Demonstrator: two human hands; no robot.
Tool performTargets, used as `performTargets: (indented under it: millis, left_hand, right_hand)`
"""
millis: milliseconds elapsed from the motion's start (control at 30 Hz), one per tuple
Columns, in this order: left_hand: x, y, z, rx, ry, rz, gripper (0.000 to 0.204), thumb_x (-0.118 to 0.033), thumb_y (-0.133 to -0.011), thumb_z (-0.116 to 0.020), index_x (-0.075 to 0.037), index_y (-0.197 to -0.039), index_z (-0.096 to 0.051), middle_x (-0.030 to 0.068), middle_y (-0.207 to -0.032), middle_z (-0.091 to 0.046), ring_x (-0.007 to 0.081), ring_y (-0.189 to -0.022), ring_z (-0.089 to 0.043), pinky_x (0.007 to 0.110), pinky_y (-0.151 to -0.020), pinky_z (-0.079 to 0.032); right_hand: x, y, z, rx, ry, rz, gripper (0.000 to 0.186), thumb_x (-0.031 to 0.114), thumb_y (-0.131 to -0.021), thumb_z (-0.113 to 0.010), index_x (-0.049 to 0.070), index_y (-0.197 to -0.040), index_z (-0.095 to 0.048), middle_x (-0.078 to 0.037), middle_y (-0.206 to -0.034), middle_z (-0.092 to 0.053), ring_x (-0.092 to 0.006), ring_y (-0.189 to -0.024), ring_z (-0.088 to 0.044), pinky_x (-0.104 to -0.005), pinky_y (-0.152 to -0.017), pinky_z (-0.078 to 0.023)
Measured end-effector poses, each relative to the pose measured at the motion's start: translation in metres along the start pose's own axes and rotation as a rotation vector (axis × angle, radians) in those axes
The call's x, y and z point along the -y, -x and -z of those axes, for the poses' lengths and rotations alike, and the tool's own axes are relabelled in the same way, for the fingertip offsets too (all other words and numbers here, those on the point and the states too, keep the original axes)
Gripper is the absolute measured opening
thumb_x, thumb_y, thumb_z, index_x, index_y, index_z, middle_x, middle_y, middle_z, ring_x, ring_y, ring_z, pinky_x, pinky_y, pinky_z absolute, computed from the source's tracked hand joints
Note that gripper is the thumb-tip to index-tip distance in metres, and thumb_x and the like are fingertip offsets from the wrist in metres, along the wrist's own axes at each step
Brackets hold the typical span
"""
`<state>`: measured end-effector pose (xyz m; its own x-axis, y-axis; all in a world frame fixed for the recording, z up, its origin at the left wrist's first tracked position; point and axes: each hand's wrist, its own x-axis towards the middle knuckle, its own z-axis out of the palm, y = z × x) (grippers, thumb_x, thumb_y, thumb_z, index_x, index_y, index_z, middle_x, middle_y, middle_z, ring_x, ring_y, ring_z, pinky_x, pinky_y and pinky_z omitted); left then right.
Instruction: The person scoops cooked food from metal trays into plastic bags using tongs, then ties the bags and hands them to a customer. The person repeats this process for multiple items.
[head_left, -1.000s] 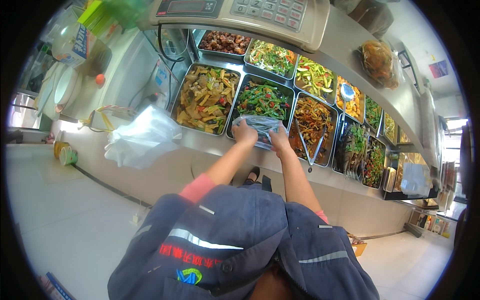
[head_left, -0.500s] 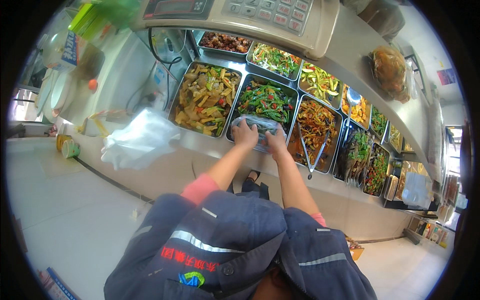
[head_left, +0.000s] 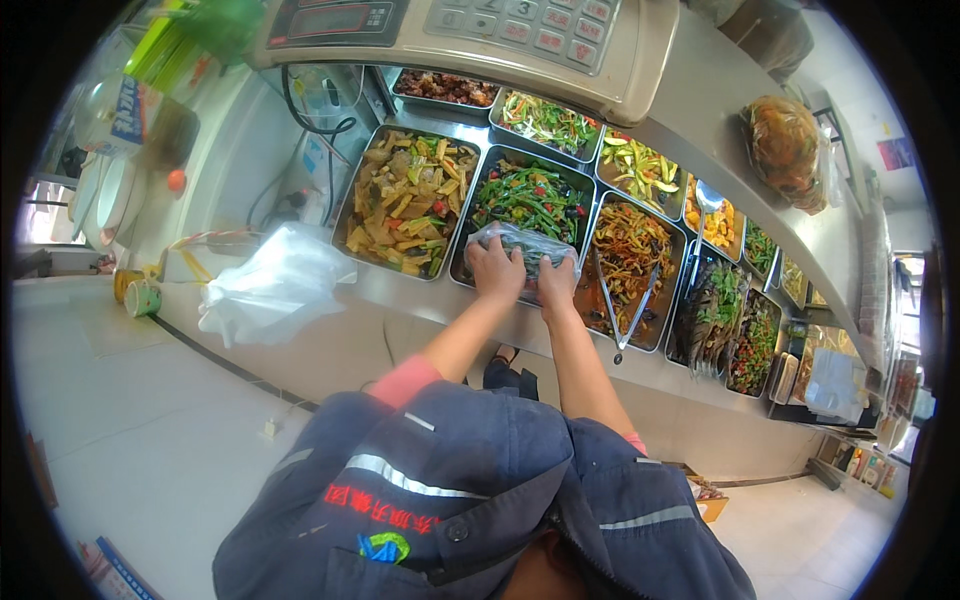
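Clear plastic bag (head_left: pixel 530 243) in closed grip of left hand (head_left: pixel 496 272) and right hand (head_left: pixel 556 283), red lettering (head_left: pixel 376 509) on jacket (head_left: pixel 500 432)

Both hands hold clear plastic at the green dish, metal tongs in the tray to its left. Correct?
No: the head view shows the metal tongs in the tray right of the green dish. The left hand and right hand do hold clear plastic.

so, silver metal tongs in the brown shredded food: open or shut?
Open: the silver metal tongs lie in the brown shredded food, arms spread in a V.
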<state>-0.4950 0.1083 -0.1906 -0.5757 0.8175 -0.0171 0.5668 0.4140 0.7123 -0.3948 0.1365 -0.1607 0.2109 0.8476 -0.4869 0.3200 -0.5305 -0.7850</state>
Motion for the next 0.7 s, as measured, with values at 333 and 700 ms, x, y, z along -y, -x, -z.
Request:
performTargets:
  millis: [333,700]
  left_hand:
    - [0.001,-0.034,0.0,0.091,0.007,0.044,0.063,-0.045,-0.086,-0.07,0.0,-0.13,-0.059,0.0309,-0.125,-0.055,0.0455,-0.122,-0.05,0.051,-0.105,-0.04]
    - [-0.023,-0.04,0.007,0.216,-0.111,0.246,0.076,-0.058,-0.089,-0.062,-0.002,-0.14,-0.052,0.027,-0.138,-0.05,0.0427,-0.136,-0.041,0.053,-0.111,-0.037]
  right_hand:
    - [0.015,-0.023,-0.009,0.174,-0.171,-0.305,0.046,0.025,-0.1,-0.054,0.004,-0.139,-0.043,-0.014,-0.099,-0.063,-0.0236,-0.064,-0.064,-0.0349,-0.046,-0.05]
    - [0.019,-0.041,-0.008,0.214,-0.199,-0.368,0.048,0.039,-0.104,-0.045,0.01,-0.143,-0.042,-0.019,-0.127,-0.056,-0.0382,-0.099,-0.063,-0.0562,-0.062,-0.054]
